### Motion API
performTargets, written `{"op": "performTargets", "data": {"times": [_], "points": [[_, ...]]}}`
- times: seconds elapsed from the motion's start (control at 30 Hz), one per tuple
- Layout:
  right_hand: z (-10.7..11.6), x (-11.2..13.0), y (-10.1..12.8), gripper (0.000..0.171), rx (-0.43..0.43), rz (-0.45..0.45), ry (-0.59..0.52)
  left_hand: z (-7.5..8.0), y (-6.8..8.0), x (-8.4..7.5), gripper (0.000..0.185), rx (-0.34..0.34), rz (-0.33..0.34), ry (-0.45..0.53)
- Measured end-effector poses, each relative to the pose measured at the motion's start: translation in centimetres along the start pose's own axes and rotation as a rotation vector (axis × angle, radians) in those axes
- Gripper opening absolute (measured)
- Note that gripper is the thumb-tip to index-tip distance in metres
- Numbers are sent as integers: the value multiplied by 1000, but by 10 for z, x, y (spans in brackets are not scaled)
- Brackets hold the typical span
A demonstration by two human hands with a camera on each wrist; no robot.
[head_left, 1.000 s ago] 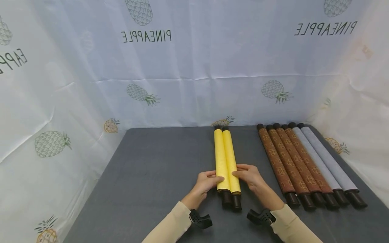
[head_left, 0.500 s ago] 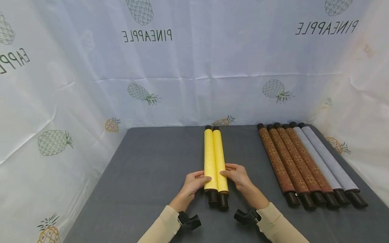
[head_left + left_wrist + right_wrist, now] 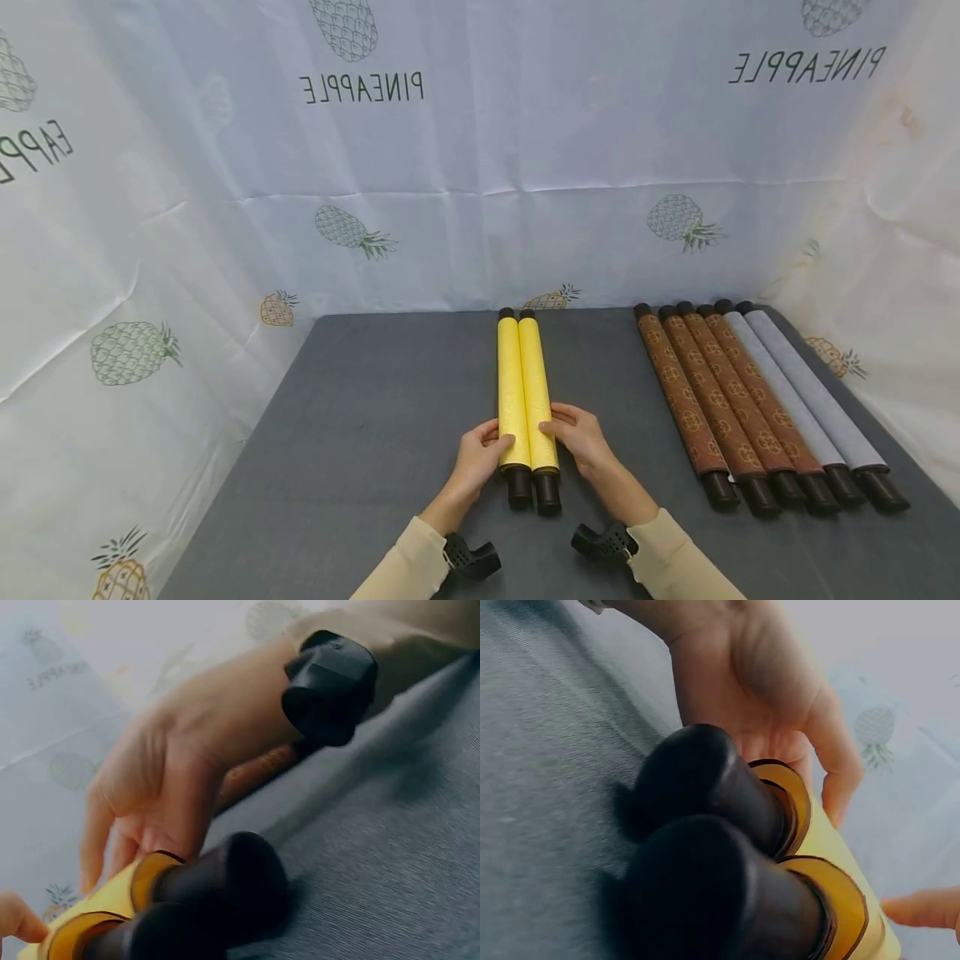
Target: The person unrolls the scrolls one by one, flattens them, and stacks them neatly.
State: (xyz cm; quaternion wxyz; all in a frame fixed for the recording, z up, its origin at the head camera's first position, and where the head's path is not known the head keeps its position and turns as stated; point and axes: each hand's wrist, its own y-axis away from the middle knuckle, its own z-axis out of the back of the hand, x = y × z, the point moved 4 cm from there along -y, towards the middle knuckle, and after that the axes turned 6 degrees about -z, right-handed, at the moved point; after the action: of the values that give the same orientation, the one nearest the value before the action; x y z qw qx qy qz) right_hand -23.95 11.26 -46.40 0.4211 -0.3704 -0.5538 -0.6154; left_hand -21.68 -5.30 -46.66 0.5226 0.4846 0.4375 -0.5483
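Two yellow scrolls with dark roller ends lie side by side at mid-table. In the head view, my left hand (image 3: 477, 458) holds the left yellow scroll (image 3: 512, 375), its thumb on top and fingers along the outer side. On the other side, my right hand (image 3: 583, 439) grips the right yellow scroll (image 3: 534, 375) in the same way, low down near the roller ends. The left wrist view looks across at the right hand (image 3: 161, 772) behind the dark roller ends (image 3: 225, 881). Opposite, the left hand (image 3: 742, 682) shows in the right wrist view. Fingertips under the scrolls are partly hidden.
To the right, several brown patterned scrolls (image 3: 686, 400) lie in a row, with two light grey scrolls (image 3: 813, 392) beyond them. The dark grey table (image 3: 360, 417) stops at a white pineapple-print curtain (image 3: 480, 150) behind and on both sides.
Both hands have shifted the two yellow scrolls leftward together, mostly in the first half second. The scrolls now stand straighter, side by side. The row on the right stays put.
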Motion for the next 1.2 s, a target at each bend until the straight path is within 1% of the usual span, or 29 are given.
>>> {"op": "performTargets", "data": {"times": [0.03, 0.1, 0.17, 0.3, 0.43, 0.5, 0.6, 0.77, 0.9, 1.0, 1.1, 1.2], "points": [[0, 0, 2, 57, 6, 7, 11, -1, -1, 4, 51, -2, -16, -10], [1, -1, 7, 59, 20, 27, 40, -2, 2, 3, 55, 2, -45, -42], [2, -3, 12, 61, 30, 54, 80, -3, 6, 3, 60, 9, -63, -94], [3, -9, 16, 68, 49, 130, 149, -4, 10, 2, 72, 18, -106, -206], [3, -11, 17, 72, 37, 216, 195, -5, 10, 4, 78, 20, -150, -254], [2, -11, 16, 72, 23, 239, 204, -5, 10, 6, 80, 16, -169, -270], [2, -12, 15, 72, 9, 250, 207, -4, 10, 7, 80, 6, -188, -292], [5, -8, 14, 68, 0, 253, 222, 1, 5, 4, 79, 28, -201, -283], [7, -1, 12, 68, 2, 280, 273, 3, -1, 0, 82, 54, -211, -273], [6, 1, 12, 66, -4, 286, 325, 3, -4, 0, 81, 66, -210, -276], [4, 1, 12, 65, -30, 279, 371, 2, -4, 1, 78, 54, -206, -286], [4, 0, 12, 71, -62, 260, 411, 1, -3, 3, 77, 28, -199, -306]]}}
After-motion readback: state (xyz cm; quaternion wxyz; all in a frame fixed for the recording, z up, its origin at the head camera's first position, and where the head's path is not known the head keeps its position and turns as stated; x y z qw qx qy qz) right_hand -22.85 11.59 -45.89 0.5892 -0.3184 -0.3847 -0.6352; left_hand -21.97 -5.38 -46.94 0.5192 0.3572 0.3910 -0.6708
